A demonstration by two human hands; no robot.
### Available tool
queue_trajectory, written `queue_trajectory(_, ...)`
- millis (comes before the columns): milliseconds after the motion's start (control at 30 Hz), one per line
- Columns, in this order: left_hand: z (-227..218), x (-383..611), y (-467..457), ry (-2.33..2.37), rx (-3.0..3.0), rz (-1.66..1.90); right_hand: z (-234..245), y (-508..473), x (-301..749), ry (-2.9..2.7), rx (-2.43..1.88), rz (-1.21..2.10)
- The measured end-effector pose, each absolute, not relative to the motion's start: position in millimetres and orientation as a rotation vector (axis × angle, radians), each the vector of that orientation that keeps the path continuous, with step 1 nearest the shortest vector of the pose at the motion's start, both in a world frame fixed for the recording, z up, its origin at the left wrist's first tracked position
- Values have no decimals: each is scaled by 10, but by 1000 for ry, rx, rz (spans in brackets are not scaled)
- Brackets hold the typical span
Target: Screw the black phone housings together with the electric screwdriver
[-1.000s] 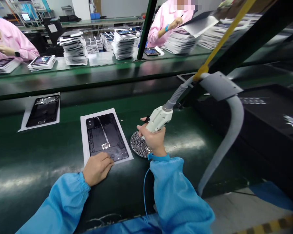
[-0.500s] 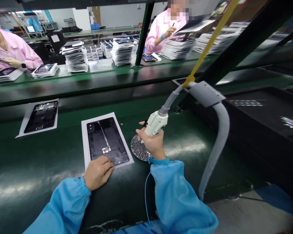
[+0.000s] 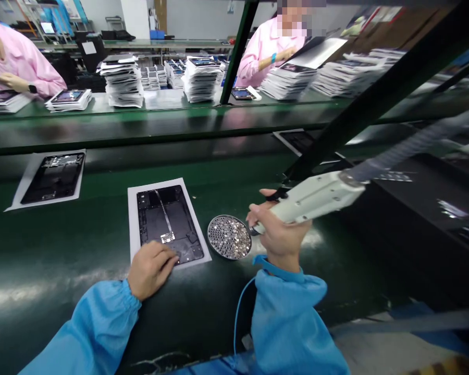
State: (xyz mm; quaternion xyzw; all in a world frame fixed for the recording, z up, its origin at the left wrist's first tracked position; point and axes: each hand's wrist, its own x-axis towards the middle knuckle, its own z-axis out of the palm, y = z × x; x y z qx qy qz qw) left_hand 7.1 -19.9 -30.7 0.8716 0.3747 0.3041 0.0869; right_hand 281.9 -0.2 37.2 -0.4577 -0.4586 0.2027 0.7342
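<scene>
A black tablet back housing (image 3: 171,219) with a thin ribbon cable and a small board lies on a white sheet (image 3: 133,229). My left hand (image 3: 151,270) rests at its near edge, fingers bent and closed against the corner. My right hand (image 3: 283,234) is wrapped round a white air gun (image 3: 316,197) with a black trigger and a grey corrugated hose (image 3: 410,146). The gun's nozzle end points left, close to the right rim of a round metal dish (image 3: 229,237) with a pattern of holes or small shiny bits, which I cannot tell apart.
Another housing on a sheet (image 3: 54,177) lies at the left, and a further panel (image 3: 297,139) beyond the slanted dark post (image 3: 359,94). Across the bench, two people in pink work among stacks of panels (image 3: 123,80). Dark trays (image 3: 406,208) stand at the right.
My right hand has moved right, off the dish, and tilted the air gun over toward the right; the hose has swung that way. My left hand stays at the housing's edge.
</scene>
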Motion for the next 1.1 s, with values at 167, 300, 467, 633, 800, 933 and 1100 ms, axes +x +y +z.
queue_trajectory(167, -345, 40, -120, 1580, 2590, 841, 324, -52, 2547, -1073, -1062, 592)
queue_trajectory(300, -404, 43, -105, 1609, 2554, 692, 320, -145, 2249, -1154, -1049, 821)
queue_trajectory(467, -399, 63, -87, 1619, 2494, 703, 279, -193, 2072, -1193, -1045, 915)
queue_trajectory(633, -324, 135, -51, 1624, 2408, 633, 310, -194, 2093, -1185, -1059, 888)
queue_trajectory(800, -294, 148, -28, 1598, 2336, 669, 285, -209, 2083, -1153, -1053, 861)
queue_trajectory(933, -293, 125, -23, 1509, 2343, 795, 304, -248, 2053, -1106, -1082, 865)
queue_trajectory(1100, -227, 126, -110, 1372, 2289, 956, 296, -225, 2125, -1240, -1061, 866)
